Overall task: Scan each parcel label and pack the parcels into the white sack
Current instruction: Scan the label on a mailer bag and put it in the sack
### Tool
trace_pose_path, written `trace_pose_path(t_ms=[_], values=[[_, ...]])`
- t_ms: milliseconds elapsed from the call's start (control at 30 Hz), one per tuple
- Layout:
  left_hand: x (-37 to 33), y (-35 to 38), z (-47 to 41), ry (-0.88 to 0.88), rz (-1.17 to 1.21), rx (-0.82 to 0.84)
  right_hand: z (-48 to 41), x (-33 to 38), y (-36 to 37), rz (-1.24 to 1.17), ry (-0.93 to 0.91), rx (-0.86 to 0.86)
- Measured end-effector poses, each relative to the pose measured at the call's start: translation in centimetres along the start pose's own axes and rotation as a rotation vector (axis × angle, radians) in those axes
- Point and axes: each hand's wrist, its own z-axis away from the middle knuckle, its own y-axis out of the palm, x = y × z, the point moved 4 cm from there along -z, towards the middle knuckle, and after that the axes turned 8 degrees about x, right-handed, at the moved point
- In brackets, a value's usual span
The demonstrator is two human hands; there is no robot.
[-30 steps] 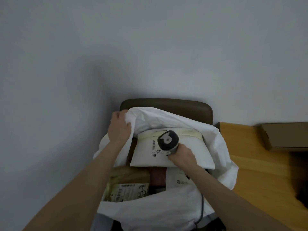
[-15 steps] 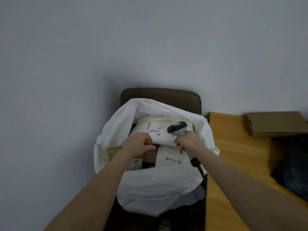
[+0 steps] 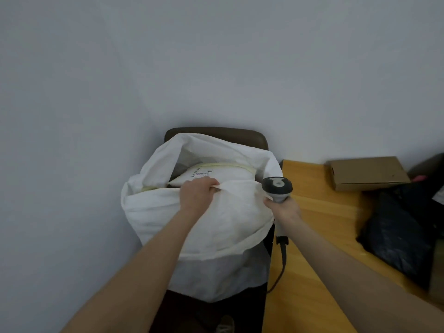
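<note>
My left grip [image 3: 198, 194] is clamped on the near rim of the white sack [image 3: 216, 227], fingers curled over the bunched fabric. The sack stands on a brown chair [image 3: 216, 133] against the wall. Just past my knuckles, toward 12 o'clock, 1 white parcel [image 3: 228, 173] lies inside the mouth, its long axis running 9 to 3. Its label [image 3: 200, 174] faces up beside my fingers, but the print is too blurred to read.

At 3 o'clock from the sack, my right grip [image 3: 284, 209] is wrapped round the handle of the scanner [image 3: 277, 187], head upright, cable trailing down toward me. No brand shows on it.

Farther toward 3, on the table [image 3: 312, 236], sit a flat cardboard box [image 3: 367, 173] and a black bag [image 3: 398, 234]. I take these as the next parcels. My right grip is nearer them but full, so I judge the left must let go of the rim and cross over.
</note>
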Motion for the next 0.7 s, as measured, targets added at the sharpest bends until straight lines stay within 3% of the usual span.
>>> trace_pose_path(t_ms=[100,233,367,433,567,633,700], values=[[-0.4,2.3,1.4,-0.01,-0.027,0.307,0.0,0.3,0.0,-0.106,0.016,0.014],[1.2,2.7,1.4,-0.111,0.091,0.425,-0.4,0.3,0.7,-0.088,0.052,0.011],[2.5,2.5,1.5,-0.133,0.495,0.62,-1.0,0.7,2.2,-0.026,0.119,0.024],[4.5,1.6,0.5,-0.214,0.622,0.49,-1.5,0.6,3.1,-0.021,0.161,0.008],[11.8,-0.5,-2.0,-0.391,0.164,0.112,-2.6,0.9,4.2,-0.015,0.184,-0.082],[15.5,-0.6,-2.6,-0.533,0.066,0.109,-3.5,0.8,4.6,-0.013,0.198,-0.115],[19.1,0.2,-3.0,-0.649,0.115,0.162,-4.2,0.6,4.9,-0.045,0.201,-0.162]])
